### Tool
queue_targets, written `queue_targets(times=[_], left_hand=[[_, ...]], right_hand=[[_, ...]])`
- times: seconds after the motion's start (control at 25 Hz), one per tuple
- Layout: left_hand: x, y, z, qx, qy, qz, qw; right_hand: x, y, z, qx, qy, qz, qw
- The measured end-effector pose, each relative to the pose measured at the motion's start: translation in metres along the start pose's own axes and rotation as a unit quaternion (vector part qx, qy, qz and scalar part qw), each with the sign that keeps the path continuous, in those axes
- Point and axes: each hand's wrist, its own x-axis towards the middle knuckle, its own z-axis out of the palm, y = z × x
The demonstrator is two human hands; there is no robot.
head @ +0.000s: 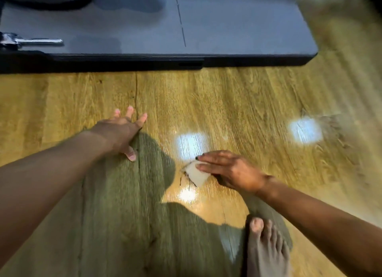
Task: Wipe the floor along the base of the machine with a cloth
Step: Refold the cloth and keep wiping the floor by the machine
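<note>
Ahead of my bare foot (266, 247), my right grip (229, 170), fingers straight, pins the seemingly limp, light cloth (195, 174), best pressed flat, not pinched.

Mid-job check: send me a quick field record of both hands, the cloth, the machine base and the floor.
left hand: flat on the floor, fingers spread, holds nothing
right hand: straight fingers press the cloth down
cloth: small, white, flat on the floor, partly under the right hand
machine base: dark grey, across the top of the view, apart from the cloth
floor: wood-grain, glossy, with bright light patches
foot: bare, lower right
image: motion-blurred
</note>
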Motion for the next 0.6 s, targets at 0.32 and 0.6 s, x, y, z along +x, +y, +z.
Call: queue_targets(times=[0.32, 0.6], left_hand=[[-0.004, 0.011, -0.010, 0.014, -0.027, -0.004, 1.000], [0.009, 0.053, -0.018, -0.013, 0.007, 0.009, 1.000]], right_hand=[[-0.045, -0.035, 0.023, 0.039, 0.027, 0.092, 0.995], [0.019, 0.016, -0.006, 0.033, 0.066, 0.113, 0.991]])
